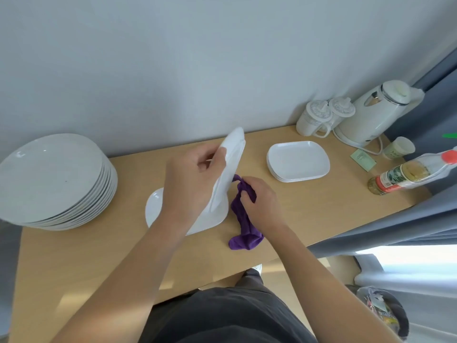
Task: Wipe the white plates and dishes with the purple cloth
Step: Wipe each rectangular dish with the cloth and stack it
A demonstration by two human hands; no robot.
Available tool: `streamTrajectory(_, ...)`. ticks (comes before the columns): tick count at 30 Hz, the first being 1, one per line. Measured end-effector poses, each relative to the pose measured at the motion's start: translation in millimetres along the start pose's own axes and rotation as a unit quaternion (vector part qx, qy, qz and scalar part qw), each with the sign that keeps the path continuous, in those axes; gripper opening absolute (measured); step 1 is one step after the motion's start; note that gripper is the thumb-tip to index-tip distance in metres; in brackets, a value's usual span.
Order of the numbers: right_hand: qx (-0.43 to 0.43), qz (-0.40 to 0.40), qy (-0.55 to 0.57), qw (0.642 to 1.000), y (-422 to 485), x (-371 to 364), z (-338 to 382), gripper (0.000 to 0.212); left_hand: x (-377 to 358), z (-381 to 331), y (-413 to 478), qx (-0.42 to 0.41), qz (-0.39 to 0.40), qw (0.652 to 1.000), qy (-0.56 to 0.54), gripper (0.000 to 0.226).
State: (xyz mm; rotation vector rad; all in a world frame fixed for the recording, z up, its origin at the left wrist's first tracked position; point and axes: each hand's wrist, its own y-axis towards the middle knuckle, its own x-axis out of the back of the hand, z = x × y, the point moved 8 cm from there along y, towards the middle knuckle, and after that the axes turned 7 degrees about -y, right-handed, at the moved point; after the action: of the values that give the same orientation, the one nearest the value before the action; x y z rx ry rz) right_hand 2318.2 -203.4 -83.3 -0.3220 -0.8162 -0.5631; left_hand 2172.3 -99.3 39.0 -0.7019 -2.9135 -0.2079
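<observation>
Upright over the flat dish (158, 209) on the desk (74, 256), a white dish (228, 167) is gripped by the left hand (190, 184); just right of it, the purple cloth (243, 219) is clutched by the right hand (259, 201).

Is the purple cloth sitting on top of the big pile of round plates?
No, the right hand holds the purple cloth down by the wooden table, next to the tilted dish, away from the plate pile.
</observation>
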Motion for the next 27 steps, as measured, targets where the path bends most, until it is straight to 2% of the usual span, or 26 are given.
streamTrajectory(3,-0.032,0.011,0.031,0.999,14,32,-15,0.035,-38,-4,-1,-0.079,0.020,0.995,0.065,0.019)
streamTrajectory(5,-0.072,-0.008,0.130,0.989,23,62,-21,0.032,-67,-8,-2,-0.148,0.031,0.979,0.134,0.026)
streamTrajectory(8,-0.118,-0.039,0.288,0.949,36,99,-30,0.029,-118,-12,-8,-0.251,0.053,0.936,0.243,0.026)
streamTrajectory(11,-0.143,-0.026,0.265,0.953,45,119,-55,0.042,-173,3,-10,-0.282,0.089,0.906,0.302,0.026)
streamTrajectory(13,-0.154,-0.032,0.237,0.959,51,126,-74,0.038,-197,15,-9,-0.277,0.128,0.902,0.304,0.028)
streamTrajectory(16,-0.152,-0.049,0.223,0.962,62,144,-107,0.033,-225,23,0,-0.227,0.166,0.919,0.275,0.035)
streamTrajectory(19,-0.154,-0.070,0.236,0.957,72,167,-137,0.033,-223,39,19,-0.139,0.100,0.941,0.291,0.033)
streamTrajectory(21,-0.177,-0.074,0.255,0.948,79,177,-162,0.031,-216,55,34,-0.088,0.051,0.933,0.346,0.033)
streamTrajectory(23,-0.189,-0.070,0.275,0.940,87,183,-184,0.030,-214,73,45,-0.016,0.041,0.922,0.384,0.037)
streamTrajectory(27,-0.195,-0.063,0.288,0.936,102,186,-214,0.034,-219,98,53,0.096,0.032,0.944,0.314,0.027)
